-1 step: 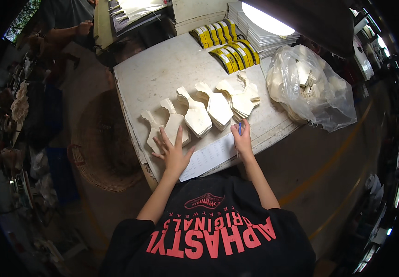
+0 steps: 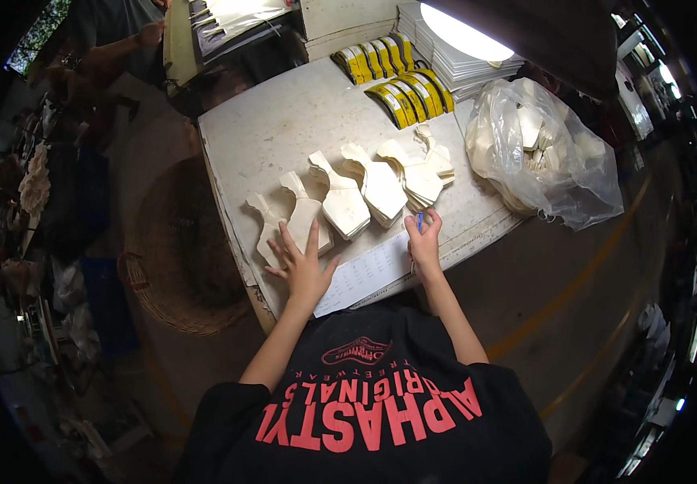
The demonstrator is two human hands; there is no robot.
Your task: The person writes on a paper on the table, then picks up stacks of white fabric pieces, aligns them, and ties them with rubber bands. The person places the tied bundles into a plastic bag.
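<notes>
Fingers of the left hand [image 2: 306, 274] are spread wide, empty, over cream, wavy-edged stacks [image 2: 347, 210]; a blue pen [image 2: 419, 221] is pinched in the right hand [image 2: 425, 252]. Paper [image 2: 372, 270] bearing tiny written rows is laid between on the scuffed bench [image 2: 260, 113]; white-labelled, curved yellow blocks [image 2: 408, 97] are lined up beyond.

Lit mainly from white lamp [image 2: 469, 32] above far edge of bench [image 2: 268, 105], clipped to pure white. Bright on bench top, falling to dim on floor [image 2: 534, 298] past near edge. Catching glare on plastic bag [image 2: 562, 177] at right edge. Softly shadowed between pale pieces [image 2: 344, 206]. Bent and blackened toward fisheye rim, murky there, sharper mid-bench.
</notes>
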